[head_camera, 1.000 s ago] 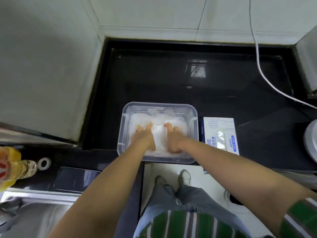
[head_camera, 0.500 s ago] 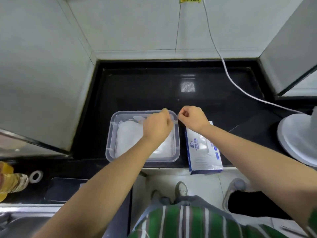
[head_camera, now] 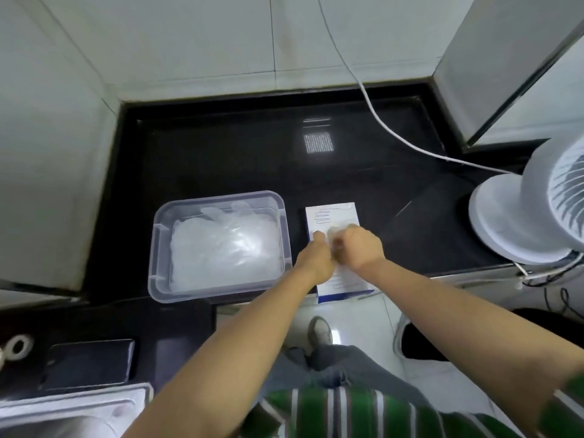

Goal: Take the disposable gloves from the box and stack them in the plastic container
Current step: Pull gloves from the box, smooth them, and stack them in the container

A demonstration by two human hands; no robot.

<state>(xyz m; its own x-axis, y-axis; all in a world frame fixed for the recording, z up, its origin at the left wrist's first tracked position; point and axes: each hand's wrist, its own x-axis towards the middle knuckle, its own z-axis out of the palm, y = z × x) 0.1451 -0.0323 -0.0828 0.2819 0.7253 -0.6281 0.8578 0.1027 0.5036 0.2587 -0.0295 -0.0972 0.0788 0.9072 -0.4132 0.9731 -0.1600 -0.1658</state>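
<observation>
Gloves (head_camera: 227,248): a pale, crumpled stack lies in the container (head_camera: 157,248). More are presumably inside the box (head_camera: 335,213), out of sight.
Box: flat on the counter (head_camera: 221,147), just beside the container at its 3 o'clock.
Left hand (head_camera: 316,259): on the box's 9 o'clock side, fingers curled, one fingertip on the lid. I cannot tell whether it grips anything.
Right hand (head_camera: 361,248): curled over the box's middle, likely at the slot. Blur hides whether it pinches a glove.
Handling: thin film, very light, limp and clingy, probably easy to tear. Several may come out together.
Hold: steady the box, pinch one cuff at the slot and draw gently.
Fan (head_camera: 505,222): at the box's 3 o'clock, well apart. Any draught could lift loose gloves.
</observation>
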